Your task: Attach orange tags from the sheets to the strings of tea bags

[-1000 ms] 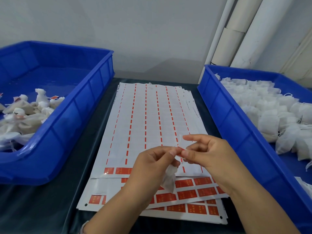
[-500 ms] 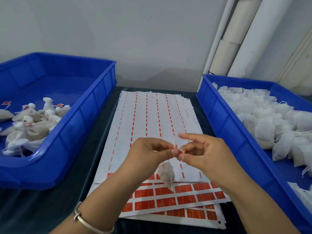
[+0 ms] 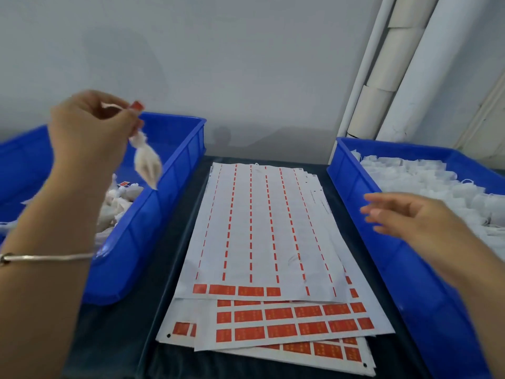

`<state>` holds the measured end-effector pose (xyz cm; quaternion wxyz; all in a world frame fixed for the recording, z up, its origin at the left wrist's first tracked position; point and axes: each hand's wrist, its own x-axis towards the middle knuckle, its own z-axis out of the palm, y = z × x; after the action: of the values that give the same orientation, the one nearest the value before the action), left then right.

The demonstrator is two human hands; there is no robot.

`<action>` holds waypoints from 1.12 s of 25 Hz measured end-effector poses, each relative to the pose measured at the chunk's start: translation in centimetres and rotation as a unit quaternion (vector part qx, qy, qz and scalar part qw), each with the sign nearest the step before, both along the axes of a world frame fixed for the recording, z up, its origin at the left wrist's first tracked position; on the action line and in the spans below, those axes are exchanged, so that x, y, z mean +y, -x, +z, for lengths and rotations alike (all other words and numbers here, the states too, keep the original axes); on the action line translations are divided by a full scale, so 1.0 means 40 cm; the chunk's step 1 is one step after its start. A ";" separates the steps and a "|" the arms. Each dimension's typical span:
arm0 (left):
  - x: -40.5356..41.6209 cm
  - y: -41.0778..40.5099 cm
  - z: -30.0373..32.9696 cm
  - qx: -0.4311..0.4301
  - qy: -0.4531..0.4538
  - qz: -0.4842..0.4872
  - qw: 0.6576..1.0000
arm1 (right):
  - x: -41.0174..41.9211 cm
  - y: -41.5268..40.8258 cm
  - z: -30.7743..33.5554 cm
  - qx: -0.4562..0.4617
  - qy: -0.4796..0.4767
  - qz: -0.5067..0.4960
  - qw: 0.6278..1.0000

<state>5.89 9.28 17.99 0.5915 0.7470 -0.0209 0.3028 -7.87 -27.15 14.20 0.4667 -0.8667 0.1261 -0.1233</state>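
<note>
My left hand (image 3: 90,129) is raised over the left blue bin (image 3: 153,214) and pinches the top of a white tea bag (image 3: 147,165), which dangles blurred below my fingers. An orange tag (image 3: 137,105) sticks out above my fingertips. My right hand (image 3: 410,217) hovers with loose, spread fingers over the inner wall of the right blue bin (image 3: 382,255), holding nothing. Between the bins lies a stack of tag sheets (image 3: 259,242); the top one is mostly peeled, with rows of orange tags (image 3: 287,321) left along the near edges.
The left bin holds a pile of tagged tea bags (image 3: 117,198). The right bin is filled with white tea bags (image 3: 426,184) with loose strings. A dark table (image 3: 114,337) carries everything. White pipes (image 3: 396,77) stand against the back wall.
My hands have parted. The left one swung up and left over the left bin with the tagged tea bag. The right one let go and moved right toward the right bin.
</note>
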 end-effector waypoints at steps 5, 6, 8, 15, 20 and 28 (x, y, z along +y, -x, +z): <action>0.084 -0.096 -0.118 0.090 -0.105 0.139 0.981 | -0.252 -0.074 0.004 0.123 0.123 -0.168 0.970; 0.071 -0.094 -0.145 0.107 -0.098 0.141 0.979 | -0.297 -0.086 -0.015 0.164 0.154 -0.176 0.958; 0.024 -0.067 -0.177 0.120 -0.129 0.122 0.977 | -0.366 -0.095 -0.059 0.240 0.228 -0.166 0.929; -0.262 0.102 -0.230 0.117 -0.302 -0.102 0.941 | -0.383 -0.166 -0.153 0.338 0.316 -0.044 0.885; -0.395 0.169 -0.352 0.193 -0.340 -0.225 0.892 | -0.318 -0.279 -0.162 0.147 0.023 -0.162 0.975; -0.414 0.168 -0.377 0.198 -0.322 -0.257 0.889 | -0.341 -0.284 -0.082 0.037 0.120 -0.268 0.955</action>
<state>-0.81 -7.30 2.91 0.3677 0.9093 -0.1910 -0.0376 3.47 -40.80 10.92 0.3045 -0.8545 0.3551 -0.2259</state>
